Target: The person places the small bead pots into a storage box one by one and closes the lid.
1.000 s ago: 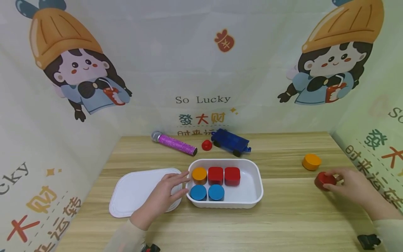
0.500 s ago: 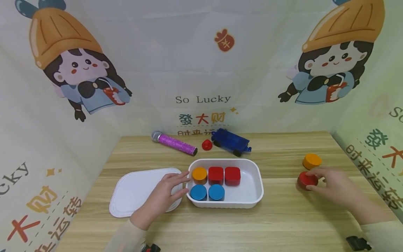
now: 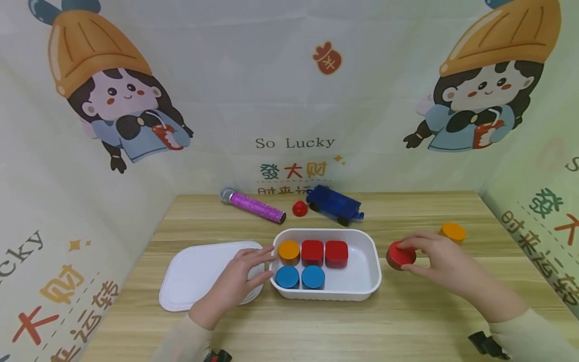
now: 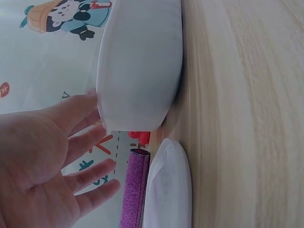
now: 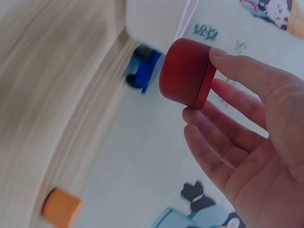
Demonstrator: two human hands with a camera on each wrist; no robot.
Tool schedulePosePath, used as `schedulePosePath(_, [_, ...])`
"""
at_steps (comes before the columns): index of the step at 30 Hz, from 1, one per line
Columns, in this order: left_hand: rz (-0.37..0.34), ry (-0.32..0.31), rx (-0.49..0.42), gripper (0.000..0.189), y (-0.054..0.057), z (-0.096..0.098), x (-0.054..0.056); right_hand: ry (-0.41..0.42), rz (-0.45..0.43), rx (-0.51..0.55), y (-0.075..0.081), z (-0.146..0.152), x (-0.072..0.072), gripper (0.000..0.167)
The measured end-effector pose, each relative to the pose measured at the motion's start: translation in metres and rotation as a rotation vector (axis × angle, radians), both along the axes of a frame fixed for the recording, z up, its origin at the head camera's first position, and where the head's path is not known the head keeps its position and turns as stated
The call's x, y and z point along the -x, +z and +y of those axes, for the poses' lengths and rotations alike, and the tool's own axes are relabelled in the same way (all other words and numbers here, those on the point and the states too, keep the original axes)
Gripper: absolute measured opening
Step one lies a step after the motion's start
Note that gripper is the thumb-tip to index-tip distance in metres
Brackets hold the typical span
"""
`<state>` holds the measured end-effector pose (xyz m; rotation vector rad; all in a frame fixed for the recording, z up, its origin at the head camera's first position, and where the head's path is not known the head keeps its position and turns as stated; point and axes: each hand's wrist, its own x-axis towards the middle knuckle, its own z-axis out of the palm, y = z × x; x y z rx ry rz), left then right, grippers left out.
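Red round container (image 3: 401,255) pinched in right hand (image 3: 439,256), just right of the box

Backdrop: pale printed cloth (image 3: 217,75), bearing two cartoon figures in orange hats, stands behind and at both sides of the light wood-grain tabletop (image 3: 316,327).

White oblong box (image 3: 325,295) with rounded corners: upright near the middle of the tabletop, five pieces inside. To its left, a flat white rounded panel (image 3: 194,276) lies partly under the view of the left hand (image 3: 230,281).

Hands: the left has fingers spread and grasps nothing; its fingertips are at the box's left rim. The right grasps the red round container between thumb and fingertips; in the right wrist view the piece appears apart from the tabletop.

Behind the box: a glittery purple microphone (image 3: 258,207) with grey head, lying slantwise, and a dark-blue toy cart (image 3: 335,203) with black wheels.

Pieces in the box: back row, one orange cylinder (image 3: 289,251) at left, then two red rounded-square blocks (image 3: 312,253); front row, two blue cylinders (image 3: 287,277). A second orange cylinder (image 3: 454,232) stands just behind the right hand, partly covered by it.

Smallest item: a small red domed piece (image 3: 300,208), between microphone and cart.
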<state>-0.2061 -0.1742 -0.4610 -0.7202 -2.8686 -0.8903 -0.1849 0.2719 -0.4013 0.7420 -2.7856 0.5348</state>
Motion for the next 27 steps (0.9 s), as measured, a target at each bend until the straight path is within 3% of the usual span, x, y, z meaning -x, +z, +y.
schedulePosePath(7, [-0.016, 0.01, -0.004, 0.038, 0.001, 0.0, 0.001, 0.046, -0.035, 0.033, 0.008, -0.031, 0.001, 0.036])
schedulePosePath(12, [0.01, 0.005, -0.004, 0.037, 0.0, 0.0, 0.001, 0.081, -0.068, 0.053, 0.008, -0.051, 0.004, 0.036])
schedulePosePath(23, [0.017, -0.003, -0.008, 0.036, -0.003, -0.001, 0.001, 0.233, -0.184, -0.039, -0.01, -0.079, 0.019, 0.037])
schedulePosePath(27, [0.006, 0.004, -0.011, 0.036, -0.003, -0.001, 0.0, 0.286, -0.263, -0.059, -0.017, -0.085, 0.026, 0.036])
